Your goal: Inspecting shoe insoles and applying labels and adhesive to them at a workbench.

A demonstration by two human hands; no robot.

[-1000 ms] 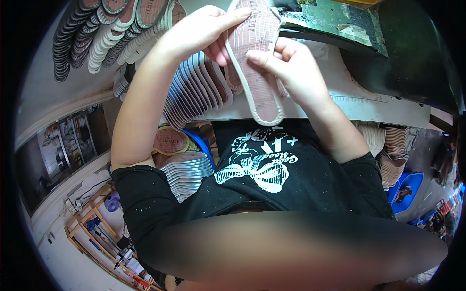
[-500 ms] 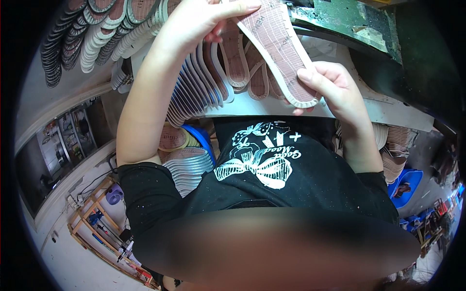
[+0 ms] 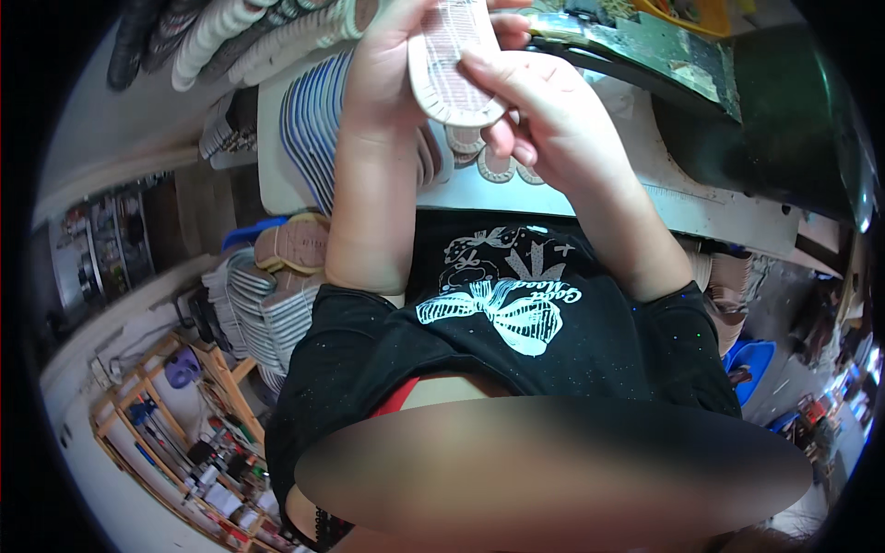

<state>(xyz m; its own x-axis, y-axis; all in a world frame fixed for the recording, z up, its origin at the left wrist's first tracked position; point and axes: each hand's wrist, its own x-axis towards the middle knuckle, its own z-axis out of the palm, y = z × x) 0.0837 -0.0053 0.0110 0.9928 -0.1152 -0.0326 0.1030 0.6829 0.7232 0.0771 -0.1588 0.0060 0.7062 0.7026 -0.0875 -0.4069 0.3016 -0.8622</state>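
Observation:
A pinkish-brown shoe insole (image 3: 452, 78) with a pale notched rim is held up over the white worktable (image 3: 737, 217), its rounded end toward me. My left hand (image 3: 392, 55) is closed around its left side; fingertips show past the right edge. From the right, my right hand (image 3: 544, 101) pinches the insole, thumb on the face and fingers curled below the rim. Ends of other insoles (image 3: 498, 170) peek out on the table beneath my hands. Left of my forearm stands a row of blue-edged insoles (image 3: 313, 124). The insole's far end is cut off by the frame.
A worn green machine (image 3: 636, 60) stands at the back right, with a yellow container (image 3: 691, 14) beyond it. Bundled insoles (image 3: 221, 41) occupy the far left. Lower down are stacked insoles (image 3: 263, 300), a wooden rack (image 3: 235, 378) and a blue bin (image 3: 751, 369).
The insole has shifted left and upward in view, its rounded end now nearer my left forearm. My right hand has moved left with it, and both hands are closer together.

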